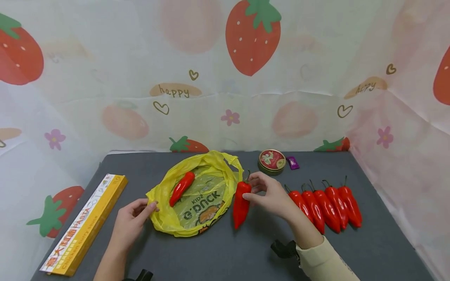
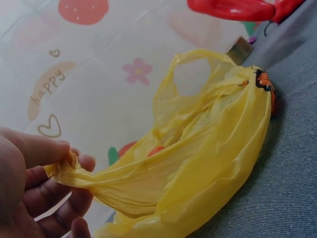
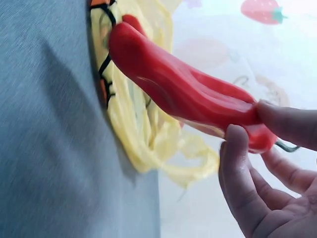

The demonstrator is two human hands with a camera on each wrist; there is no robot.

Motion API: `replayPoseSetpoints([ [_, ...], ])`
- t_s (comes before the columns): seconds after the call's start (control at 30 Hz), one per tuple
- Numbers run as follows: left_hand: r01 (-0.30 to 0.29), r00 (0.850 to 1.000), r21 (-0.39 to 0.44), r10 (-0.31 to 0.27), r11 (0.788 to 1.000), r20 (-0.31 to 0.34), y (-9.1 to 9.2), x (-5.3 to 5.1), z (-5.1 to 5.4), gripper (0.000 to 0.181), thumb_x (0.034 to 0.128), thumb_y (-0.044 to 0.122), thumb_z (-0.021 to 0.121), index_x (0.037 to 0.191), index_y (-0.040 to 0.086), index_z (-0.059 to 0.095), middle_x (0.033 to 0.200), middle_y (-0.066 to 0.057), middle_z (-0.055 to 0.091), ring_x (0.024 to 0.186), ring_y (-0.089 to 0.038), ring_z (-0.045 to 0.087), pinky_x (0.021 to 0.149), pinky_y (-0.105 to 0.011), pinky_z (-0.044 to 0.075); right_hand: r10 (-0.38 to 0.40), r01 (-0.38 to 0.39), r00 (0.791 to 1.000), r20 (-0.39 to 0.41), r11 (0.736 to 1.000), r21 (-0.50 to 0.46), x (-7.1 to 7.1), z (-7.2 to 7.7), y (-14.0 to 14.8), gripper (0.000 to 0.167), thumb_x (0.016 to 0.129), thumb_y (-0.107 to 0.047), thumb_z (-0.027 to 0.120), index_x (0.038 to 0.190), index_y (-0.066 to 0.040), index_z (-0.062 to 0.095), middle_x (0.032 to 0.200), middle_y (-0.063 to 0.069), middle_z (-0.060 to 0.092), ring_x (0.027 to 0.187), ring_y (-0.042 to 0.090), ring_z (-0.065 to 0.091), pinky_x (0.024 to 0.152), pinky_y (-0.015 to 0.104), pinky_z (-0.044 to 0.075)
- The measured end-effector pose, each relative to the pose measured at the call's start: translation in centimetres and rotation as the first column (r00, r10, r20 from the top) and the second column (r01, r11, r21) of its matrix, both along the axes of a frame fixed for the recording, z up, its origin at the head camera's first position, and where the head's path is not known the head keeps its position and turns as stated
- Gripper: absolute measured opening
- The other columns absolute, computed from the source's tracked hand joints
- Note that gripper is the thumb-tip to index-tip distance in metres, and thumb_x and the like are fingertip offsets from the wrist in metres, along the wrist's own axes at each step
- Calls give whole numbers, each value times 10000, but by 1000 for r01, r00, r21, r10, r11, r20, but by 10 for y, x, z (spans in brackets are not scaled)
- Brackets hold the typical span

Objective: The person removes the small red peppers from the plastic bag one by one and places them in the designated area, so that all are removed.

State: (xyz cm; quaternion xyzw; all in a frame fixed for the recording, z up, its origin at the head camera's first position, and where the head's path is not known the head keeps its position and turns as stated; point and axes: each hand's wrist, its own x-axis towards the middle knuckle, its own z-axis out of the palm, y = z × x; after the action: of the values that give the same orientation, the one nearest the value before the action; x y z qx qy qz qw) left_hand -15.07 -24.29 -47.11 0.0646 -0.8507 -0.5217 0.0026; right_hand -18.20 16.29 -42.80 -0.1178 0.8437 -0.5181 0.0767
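Note:
A yellow plastic bag (image 1: 162, 195) lies with its mouth spread wide on the dark table, one red chili pepper (image 1: 182, 188) inside it. The left hand (image 1: 131, 222) pinches the bag's left rim between thumb and fingertips; the left wrist view shows the gathered plastic (image 2: 74, 171) there. In the right hand (image 1: 268, 195), a second red pepper (image 1: 241, 205) is held near its stem end, tip downward, just off the bag's right edge. The right wrist view shows that pepper (image 3: 183, 89) between thumb and fingers, above the table.
Several red peppers (image 1: 328, 208) lie in a row at the right, partly behind the right forearm. A round red tin (image 1: 272, 160) and a small purple packet (image 1: 292, 162) are at the back. Along the left edge lies a long yellow pasta box (image 1: 84, 226).

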Motion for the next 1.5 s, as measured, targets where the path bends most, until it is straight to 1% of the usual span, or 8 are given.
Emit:
replayPoseSetpoints([
  [0.43, 2, 1000, 19, -2, 1000, -21, 0, 1, -3, 426, 976, 450, 641, 1126, 57, 709, 970, -27, 735, 864, -100, 618, 776, -231, 548, -45, 39, 997, 70, 995, 90, 13, -29, 80, 502, 925, -271, 750, 1346, -68, 567, 1220, 162, 677, 989, 243, 681, 770, 328, 593],
  [0.53, 3, 1000, 14, -3, 1000, -19, 0, 0, -4, 436, 974, 456, 640, 1132, 55, 708, 973, -30, 736, 865, -104, 618, 776, -225, 546, -58, 45, 995, 79, 987, 156, 13, -31, 95, 489, 935, -281, 736, 1351, -78, 577, 1195, 146, 685, 993, 247, 676, 787, 355, 591],
  [0.7, 8, 1000, 8, -8, 1000, 1, 2, -1, -4, 433, 975, 445, 646, 1130, 45, 704, 976, -35, 736, 868, -105, 617, 779, -229, 544, -65, 54, 998, 27, 958, 283, 17, -33, 102, 474, 946, -292, 721, 1352, -82, 594, 1180, 128, 703, 1059, 284, 678, 884, 457, 569],
  [0.8, 11, 1000, 4, -11, 1000, 10, 4, -2, -4, 443, 972, 455, 645, 1122, 42, 704, 972, -31, 737, 872, -105, 615, 780, -245, 542, -77, 79, 997, -22, 937, 340, 18, -34, 98, 472, 945, -279, 722, 1347, -65, 597, 1149, 125, 715, 1019, 270, 692, 882, 472, 566],
  [0.93, 6, 1000, 4, -6, 1000, 4, 5, -1, -3, 431, 975, 449, 644, 1103, 42, 709, 959, -26, 741, 866, -99, 617, 770, -258, 540, -76, 104, 994, -85, 902, 419, 19, -36, 91, 441, 948, -245, 716, 1322, -37, 611, 1065, 88, 721, 864, 182, 671, 772, 389, 579],
  [1.07, 5, 1000, 18, -4, 1000, -8, 4, 0, -3, 420, 978, 434, 645, 1102, 38, 708, 953, -26, 741, 859, -96, 623, 762, -265, 548, -85, 148, 985, -151, 863, 483, 21, -36, 84, 416, 932, -202, 728, 1296, -24, 632, 984, 74, 674, 754, 156, 571, 665, 333, 516],
  [1.33, 6, 1000, 26, -6, 1000, -14, 3, 2, -2, 427, 981, 434, 641, 1112, 32, 705, 955, -32, 737, 855, -102, 619, 762, -264, 553, -44, 209, 962, -270, 754, 623, 24, -44, 76, 559, 799, -379, 852, 1295, -186, 682, 1197, 153, 610, 1073, 337, 547, 775, 511, 561],
  [1.5, 10, 1000, 31, -10, 999, -16, 3, 2, -2, 430, 982, 428, 642, 1125, 27, 699, 961, -31, 738, 862, -101, 624, 771, -266, 560, -70, 247, 955, -289, 728, 640, 24, -49, 78, 541, 786, -354, 864, 1274, -191, 696, 1136, 156, 596, 1023, 327, 515, 687, 469, 553],
])
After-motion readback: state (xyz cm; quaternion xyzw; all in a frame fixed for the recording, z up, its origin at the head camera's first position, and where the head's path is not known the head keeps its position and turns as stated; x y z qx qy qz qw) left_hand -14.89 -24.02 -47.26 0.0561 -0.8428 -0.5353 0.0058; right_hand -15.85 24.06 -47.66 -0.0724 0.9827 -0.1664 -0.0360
